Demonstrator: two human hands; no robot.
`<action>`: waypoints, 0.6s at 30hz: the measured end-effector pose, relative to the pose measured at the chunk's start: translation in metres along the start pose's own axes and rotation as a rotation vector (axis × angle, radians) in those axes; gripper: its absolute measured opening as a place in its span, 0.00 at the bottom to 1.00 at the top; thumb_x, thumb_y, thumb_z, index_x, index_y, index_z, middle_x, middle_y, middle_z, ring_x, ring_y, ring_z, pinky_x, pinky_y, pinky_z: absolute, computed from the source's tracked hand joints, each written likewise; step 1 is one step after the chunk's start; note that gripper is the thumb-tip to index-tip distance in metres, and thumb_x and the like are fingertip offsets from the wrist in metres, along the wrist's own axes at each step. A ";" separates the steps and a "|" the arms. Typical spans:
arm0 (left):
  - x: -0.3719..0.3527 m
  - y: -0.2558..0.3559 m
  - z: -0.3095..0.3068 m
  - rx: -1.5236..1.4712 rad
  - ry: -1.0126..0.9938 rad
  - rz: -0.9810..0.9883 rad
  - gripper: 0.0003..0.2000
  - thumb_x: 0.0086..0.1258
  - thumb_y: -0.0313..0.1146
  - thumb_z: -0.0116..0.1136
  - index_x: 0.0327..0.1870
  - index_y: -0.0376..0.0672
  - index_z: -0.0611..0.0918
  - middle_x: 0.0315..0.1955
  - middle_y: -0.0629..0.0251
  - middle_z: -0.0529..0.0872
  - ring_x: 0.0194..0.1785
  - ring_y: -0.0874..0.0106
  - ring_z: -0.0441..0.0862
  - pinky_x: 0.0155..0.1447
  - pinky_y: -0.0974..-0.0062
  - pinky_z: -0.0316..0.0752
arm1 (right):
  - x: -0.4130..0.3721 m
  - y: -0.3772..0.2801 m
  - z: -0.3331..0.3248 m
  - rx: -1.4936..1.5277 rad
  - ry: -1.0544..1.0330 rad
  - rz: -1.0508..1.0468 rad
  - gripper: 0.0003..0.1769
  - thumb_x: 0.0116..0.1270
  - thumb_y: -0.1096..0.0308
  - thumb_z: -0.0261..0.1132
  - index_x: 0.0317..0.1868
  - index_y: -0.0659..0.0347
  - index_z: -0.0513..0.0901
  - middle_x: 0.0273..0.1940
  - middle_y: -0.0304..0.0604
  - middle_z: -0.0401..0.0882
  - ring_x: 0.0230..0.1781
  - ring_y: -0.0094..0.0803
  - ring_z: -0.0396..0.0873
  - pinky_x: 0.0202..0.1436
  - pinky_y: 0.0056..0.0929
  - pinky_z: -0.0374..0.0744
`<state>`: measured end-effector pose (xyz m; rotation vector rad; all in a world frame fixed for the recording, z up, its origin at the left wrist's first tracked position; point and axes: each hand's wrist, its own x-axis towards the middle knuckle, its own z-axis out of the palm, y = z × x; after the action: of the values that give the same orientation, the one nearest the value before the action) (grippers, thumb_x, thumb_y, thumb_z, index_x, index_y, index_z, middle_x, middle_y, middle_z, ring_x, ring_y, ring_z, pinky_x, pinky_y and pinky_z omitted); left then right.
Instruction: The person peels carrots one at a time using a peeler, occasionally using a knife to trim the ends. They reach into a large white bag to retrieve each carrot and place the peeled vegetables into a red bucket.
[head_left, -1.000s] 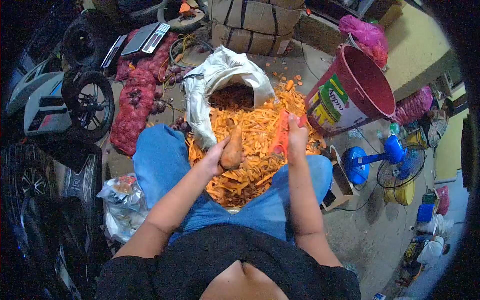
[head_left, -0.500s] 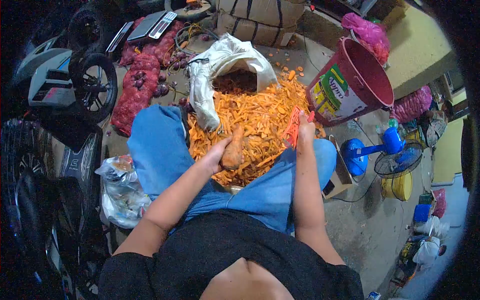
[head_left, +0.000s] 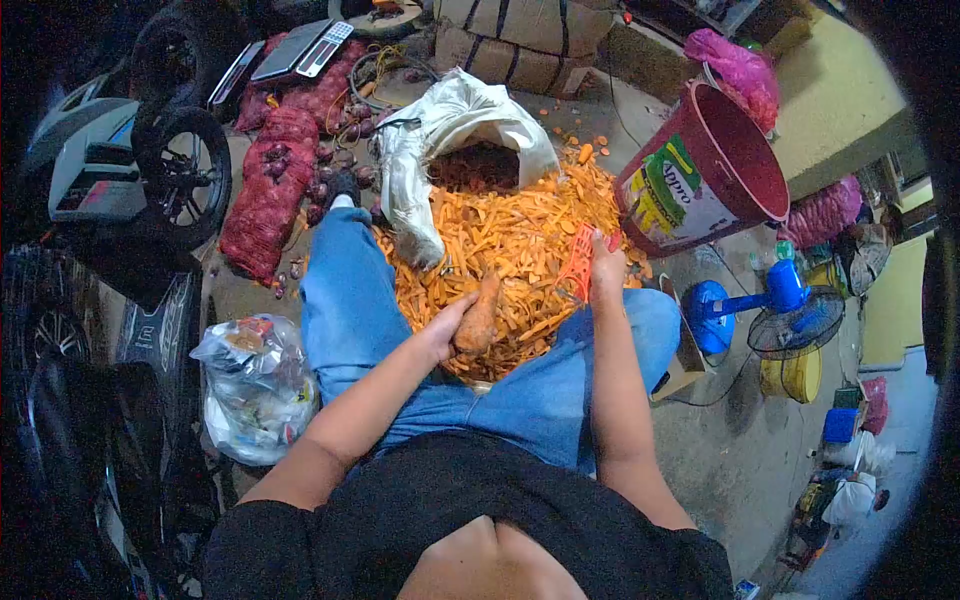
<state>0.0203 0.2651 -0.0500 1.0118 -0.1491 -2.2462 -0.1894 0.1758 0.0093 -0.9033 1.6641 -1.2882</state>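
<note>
Left leg and carrot: since the earlier frame the left leg (head_left: 350,290) has swung inward, and part of the foot (head_left: 343,198) now shows beyond it. The carrot (head_left: 478,318) has come lower and slightly right in the view.
Clock face: centred on the heap of peelings (head_left: 515,240), with 12 at the top of the view.
Left hand: at about 7 o'clock, the left hand (head_left: 450,328) is closed around the thick lower part of the carrot, gripping it from the left.
Carrot: over the near part of the heap, its narrow end tilted toward 1 o'clock; its skin looks rough and brownish orange.
Right hand: at 3 to 4 o'clock, the right hand (head_left: 607,268) is wrapped around a red-orange tool (head_left: 577,262) with cut-outs, apart from the carrot.
White sack: the white sack (head_left: 405,190) lies at 11 o'clock, mouth open, its edge touching the peelings.
Red bucket: at 2 o'clock, the red bucket (head_left: 650,225) leans over just beside the heap.
Onions: a long red net sack (head_left: 265,200) lies at 9 to 10 o'clock, with loose onions beside it; a scale (head_left: 290,55) sits at 10 to 11.
Plastic bag: a filled clear bag (head_left: 257,390) is at 8 o'clock, near the left leg.
Fan: the blue fan (head_left: 797,320) is at 4 o'clock, near a yellow bucket (head_left: 790,375).
Bales: brown strapped bales (head_left: 510,50) stand at 12 o'clock.
</note>
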 end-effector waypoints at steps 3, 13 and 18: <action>0.006 -0.008 -0.009 0.003 -0.002 0.003 0.18 0.64 0.45 0.34 0.44 0.41 0.67 0.31 0.62 0.75 0.30 0.67 0.76 0.34 0.70 0.75 | 0.009 0.012 0.002 -0.018 -0.037 0.007 0.14 0.56 0.60 0.57 0.21 0.59 0.67 0.19 0.29 0.60 0.20 0.18 0.56 0.23 0.22 0.58; 0.023 -0.004 -0.006 -0.138 -0.053 0.019 0.18 0.64 0.46 0.32 0.45 0.43 0.68 0.35 0.64 0.76 0.31 0.68 0.76 0.35 0.71 0.74 | 0.013 0.025 -0.009 -0.032 -0.004 -0.121 0.16 0.58 0.61 0.54 0.18 0.62 0.67 0.16 0.31 0.61 0.18 0.20 0.57 0.22 0.24 0.60; 0.030 0.004 -0.008 -0.132 -0.048 -0.004 0.20 0.65 0.47 0.31 0.46 0.42 0.68 0.36 0.62 0.76 0.31 0.68 0.76 0.36 0.72 0.74 | 0.003 0.013 -0.007 0.121 0.009 -0.010 0.15 0.58 0.61 0.54 0.17 0.60 0.67 0.16 0.30 0.60 0.18 0.19 0.56 0.22 0.24 0.60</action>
<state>0.0136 0.2451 -0.0725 0.8897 -0.0195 -2.2533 -0.1977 0.1787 -0.0034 -0.8361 1.5725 -1.3859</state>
